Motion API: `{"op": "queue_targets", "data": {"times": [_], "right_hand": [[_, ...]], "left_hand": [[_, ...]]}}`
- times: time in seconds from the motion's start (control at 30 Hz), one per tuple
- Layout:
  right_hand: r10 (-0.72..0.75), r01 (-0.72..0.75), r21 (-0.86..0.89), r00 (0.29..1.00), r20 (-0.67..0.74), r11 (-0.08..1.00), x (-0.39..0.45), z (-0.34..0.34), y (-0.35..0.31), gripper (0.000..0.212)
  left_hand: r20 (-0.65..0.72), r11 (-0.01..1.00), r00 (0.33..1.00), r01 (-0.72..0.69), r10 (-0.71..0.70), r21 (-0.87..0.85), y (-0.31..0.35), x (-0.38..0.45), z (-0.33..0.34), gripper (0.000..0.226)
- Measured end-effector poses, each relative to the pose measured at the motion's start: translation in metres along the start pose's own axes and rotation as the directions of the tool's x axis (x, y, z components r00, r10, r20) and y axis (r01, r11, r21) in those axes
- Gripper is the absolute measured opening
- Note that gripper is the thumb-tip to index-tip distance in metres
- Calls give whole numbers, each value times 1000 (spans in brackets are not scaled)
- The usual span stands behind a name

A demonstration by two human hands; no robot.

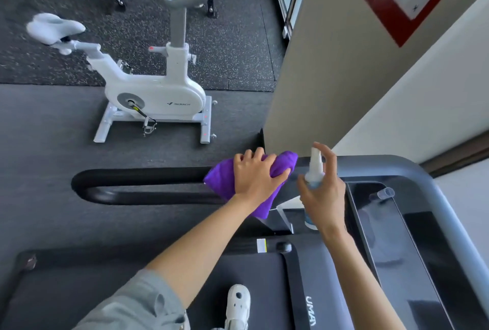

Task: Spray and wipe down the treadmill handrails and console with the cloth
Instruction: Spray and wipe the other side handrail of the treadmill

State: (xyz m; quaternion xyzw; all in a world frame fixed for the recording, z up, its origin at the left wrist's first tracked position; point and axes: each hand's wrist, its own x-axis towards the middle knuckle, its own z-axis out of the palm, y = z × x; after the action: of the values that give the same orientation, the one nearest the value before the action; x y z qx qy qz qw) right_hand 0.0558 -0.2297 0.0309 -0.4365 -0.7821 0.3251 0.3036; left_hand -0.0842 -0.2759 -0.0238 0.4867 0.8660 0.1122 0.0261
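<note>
A: What's on the far left?

B: A white exercise bike (148,91) with smooth moulded plastic and a rounded saddle, standing on dark speckled rubber flooring (66,65), well apart from the treadmill.

A: And nearer?

B: The black handrail (137,184), a rounded padded loop with a matte foam look, running left from the console. At its right end lies the purple cloth (225,179), soft and nappy, bunched over the rail.

A: Who holds it?

B: The left hand (258,175). Its fingers are spread and curled down, pressing the cloth against the rail; a grey sleeve (137,303) covers the upper arm.

A: Just to the right?

B: The right hand (324,197) is wrapped around a small clear plastic spray bottle (313,171), slim and cylindrical, with a white nozzle. The index finger arches over the pump top; the other fingers are closed round the body. The bottle stands nearly upright, just beside the cloth.

A: Further right?

B: The console (383,237), a glossy black panel in a curved grey frame, against a pale wall (423,91). A white perforated shoe (238,303) rests on the near belt.
</note>
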Motion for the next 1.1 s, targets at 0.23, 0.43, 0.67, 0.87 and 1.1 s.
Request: {"op": "queue_targets", "data": {"times": [0.23, 0.43, 0.67, 0.87, 1.1], "right_hand": [[-30, 29, 37, 999, 15, 999, 8, 8, -9, 63], [-48, 48, 26, 999, 1, 998, 0, 7, -3, 65], [-66, 67, -21, 997, 26, 998, -10, 15, -11, 64], [-128, 128, 4, 990, 66, 992, -10, 35, -33, 68], [-150, 144, 48, 979, 140, 988, -25, 73, -63, 66]], "left_hand": [[2, 999, 1000, -8, 8, 31, -62, -7, -13, 60], [-139, 979, 973, 196, -186, 61, -103, -25, -25, 72], [-146, 999, 989, -18, 22, 28, -15, -16, 1, 52], [-155, 998, 988, 13, -2, 66, -121, -34, -25, 60], [-255, 971, 948, 221, -192, 94, -255, -78, -50, 59]]}}
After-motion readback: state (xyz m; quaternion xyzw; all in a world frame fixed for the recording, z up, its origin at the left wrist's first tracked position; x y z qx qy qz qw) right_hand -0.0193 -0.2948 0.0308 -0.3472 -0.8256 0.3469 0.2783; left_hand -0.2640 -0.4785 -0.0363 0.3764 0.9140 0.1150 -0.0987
